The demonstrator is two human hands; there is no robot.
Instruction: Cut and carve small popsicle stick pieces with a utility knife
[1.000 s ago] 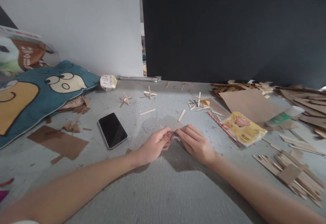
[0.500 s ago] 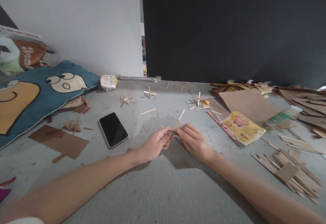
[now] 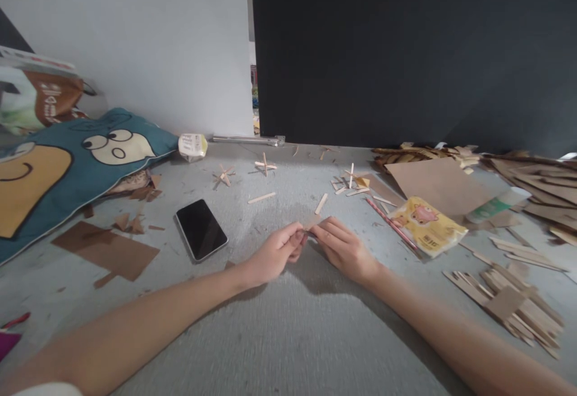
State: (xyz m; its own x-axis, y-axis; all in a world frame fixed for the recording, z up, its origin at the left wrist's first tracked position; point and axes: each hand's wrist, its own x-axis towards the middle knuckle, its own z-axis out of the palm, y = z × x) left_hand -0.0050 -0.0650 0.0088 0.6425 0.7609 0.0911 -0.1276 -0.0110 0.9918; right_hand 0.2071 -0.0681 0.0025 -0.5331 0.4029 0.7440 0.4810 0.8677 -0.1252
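Tabletop (image 3: 270, 336): cushion (image 3: 106, 164) at nine o'clock, packet (image 3: 428, 228) past three — its print too small to read. Near centre, left hand (image 3: 274, 256) and right hand (image 3: 345, 252) meet, each grip pinching a small tan piece (image 3: 312, 222) — mostly hidden by fingertips.

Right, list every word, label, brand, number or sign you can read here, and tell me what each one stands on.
No text is readable.
Brown-and-green bag: white characters and red print, too blurred.
Small container: label print, too small.
Yellow packet: dark print, too blurred.
Green-and-white tube: pale marks on the green, too blurred to tell whether they are letters.
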